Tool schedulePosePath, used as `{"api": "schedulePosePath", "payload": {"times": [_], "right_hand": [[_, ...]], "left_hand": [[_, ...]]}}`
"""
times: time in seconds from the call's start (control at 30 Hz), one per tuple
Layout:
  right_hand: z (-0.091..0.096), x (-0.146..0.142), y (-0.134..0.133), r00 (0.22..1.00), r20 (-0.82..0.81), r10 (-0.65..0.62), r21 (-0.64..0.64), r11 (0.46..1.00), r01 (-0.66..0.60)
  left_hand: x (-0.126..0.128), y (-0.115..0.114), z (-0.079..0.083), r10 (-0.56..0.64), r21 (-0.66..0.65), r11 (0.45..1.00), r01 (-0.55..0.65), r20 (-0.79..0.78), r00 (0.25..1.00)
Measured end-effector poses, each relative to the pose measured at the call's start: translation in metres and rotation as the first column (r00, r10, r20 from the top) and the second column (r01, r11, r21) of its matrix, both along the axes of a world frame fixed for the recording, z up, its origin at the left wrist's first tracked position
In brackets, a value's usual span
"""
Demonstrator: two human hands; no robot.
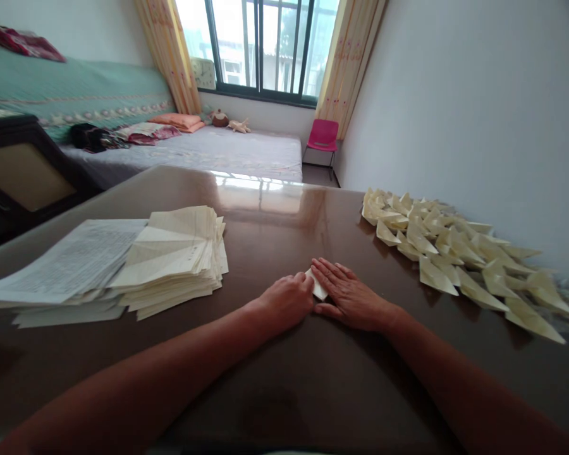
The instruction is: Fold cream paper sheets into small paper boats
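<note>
A small folded cream paper (318,287) lies on the dark brown table (275,215), mostly covered by my hands. My left hand (287,302) has its fingers curled, and they press on the paper's left side. My right hand (348,296) lies flat with fingers stretched out over the paper's right part. Only a small white corner shows between the two hands.
A fanned stack of cream sheets (177,259) and printed pages (71,262) sits at the left. Several folded paper pieces (455,253) lie spread along the right by the wall. Beyond the table are a bed (218,148), a pink chair (323,136) and a window (265,44).
</note>
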State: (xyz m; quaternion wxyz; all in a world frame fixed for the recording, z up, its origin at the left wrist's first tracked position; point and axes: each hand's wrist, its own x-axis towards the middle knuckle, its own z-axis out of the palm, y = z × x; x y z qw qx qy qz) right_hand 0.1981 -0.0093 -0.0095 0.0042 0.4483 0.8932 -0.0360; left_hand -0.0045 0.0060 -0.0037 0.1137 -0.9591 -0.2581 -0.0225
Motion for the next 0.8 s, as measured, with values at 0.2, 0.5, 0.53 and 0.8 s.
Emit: {"api": "schedulePosePath", "payload": {"times": [0.2, 0.5, 0.53, 0.8], "right_hand": [[-0.002, 0.002, 0.003, 1.000, -0.012, -0.011, -0.038, 0.999, 0.010], [0.006, -0.003, 0.009, 1.000, 0.008, -0.007, -0.138, 0.990, 0.008], [0.009, -0.004, 0.010, 1.000, 0.019, -0.005, -0.148, 0.989, 0.008], [0.039, -0.013, 0.024, 0.993, 0.111, 0.028, -0.198, 0.980, -0.005]], "left_hand": [[0.001, -0.005, 0.007, 0.002, 0.026, 1.000, -0.002, -0.034, 0.999], [0.012, -0.021, 0.004, 0.115, 0.115, 0.988, -0.105, -0.084, 0.990], [0.012, -0.022, 0.004, 0.113, 0.120, 0.988, -0.102, -0.091, 0.989], [0.002, 0.018, 0.012, -0.113, 0.087, 0.988, 0.124, -0.125, 0.986]]}}
